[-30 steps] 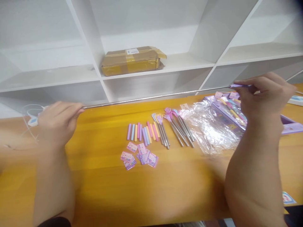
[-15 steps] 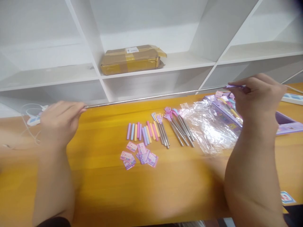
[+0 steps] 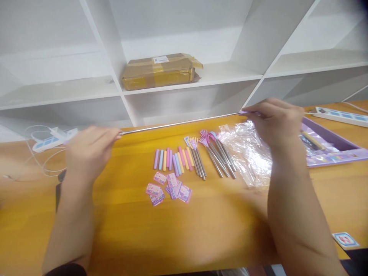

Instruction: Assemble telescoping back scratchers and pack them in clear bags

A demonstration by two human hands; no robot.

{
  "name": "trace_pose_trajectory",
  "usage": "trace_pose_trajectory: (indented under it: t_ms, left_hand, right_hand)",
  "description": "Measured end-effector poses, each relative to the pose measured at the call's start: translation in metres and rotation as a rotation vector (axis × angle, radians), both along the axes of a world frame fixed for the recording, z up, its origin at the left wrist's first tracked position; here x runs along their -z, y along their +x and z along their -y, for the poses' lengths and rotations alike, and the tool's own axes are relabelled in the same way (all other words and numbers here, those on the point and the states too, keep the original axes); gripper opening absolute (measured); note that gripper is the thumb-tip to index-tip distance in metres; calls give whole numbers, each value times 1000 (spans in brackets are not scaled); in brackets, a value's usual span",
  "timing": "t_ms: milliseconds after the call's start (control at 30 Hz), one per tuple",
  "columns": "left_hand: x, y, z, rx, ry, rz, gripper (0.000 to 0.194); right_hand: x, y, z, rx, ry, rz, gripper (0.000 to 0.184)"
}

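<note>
A thin telescopic back scratcher (image 3: 181, 123) is stretched level above the far part of the table. My left hand (image 3: 90, 149) is closed round its metal end. At the other end my right hand (image 3: 276, 122) pinches the purple head, mostly hidden by the fingers. Below the rod, several collapsed back scratchers (image 3: 220, 155) with pink, blue, yellow and purple hand-shaped heads lie in two bunches. Pastel handle sleeves (image 3: 174, 161) are lined up to their left. Several small printed cards (image 3: 172, 188) lie loosely in front of the sleeves.
Crumpled clear plastic bags (image 3: 250, 153) lie right of the scratchers. Behind my right forearm is a purple box (image 3: 336, 157) with items inside. Power strips (image 3: 345, 115) lie at both sides, cables by the left one. A taped carton (image 3: 161, 73) stands on the white shelf behind the wooden table (image 3: 138, 230).
My hands have come closer together, the right moving left and the left slightly right. The rod's visible length between them is shorter. More of the purple box shows.
</note>
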State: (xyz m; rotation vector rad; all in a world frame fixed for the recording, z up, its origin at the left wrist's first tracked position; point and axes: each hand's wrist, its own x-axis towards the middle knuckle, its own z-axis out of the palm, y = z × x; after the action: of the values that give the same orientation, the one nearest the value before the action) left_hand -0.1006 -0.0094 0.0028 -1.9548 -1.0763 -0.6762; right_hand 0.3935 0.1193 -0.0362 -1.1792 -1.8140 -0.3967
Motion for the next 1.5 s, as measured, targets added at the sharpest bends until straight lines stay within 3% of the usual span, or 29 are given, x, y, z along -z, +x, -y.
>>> trace_pose_trajectory:
  t_ms: [100,200,300,400,733,1500]
  left_hand:
    - [24,47,0,36,-83,8,21]
    - [48,84,3,59,-183,-76,20]
    - [62,99,4,70,-206,-132,21]
    - [65,97,2,87,-258,-104,21]
    - [60,91,3,125,-360,-52,30]
    - [47,89,9,167,-280,-93,40]
  right_hand:
    - [16,-70,27,-226,-14,122,16]
    - [37,-137,61,-350,-71,328,32]
    - [50,-166,78,-383,-135,405,29]
    - [50,-164,77,-381,-181,396,24]
    - [41,-158,76,-389,-145,335,32]
    - [30,-154,86,-417,-125,395,26]
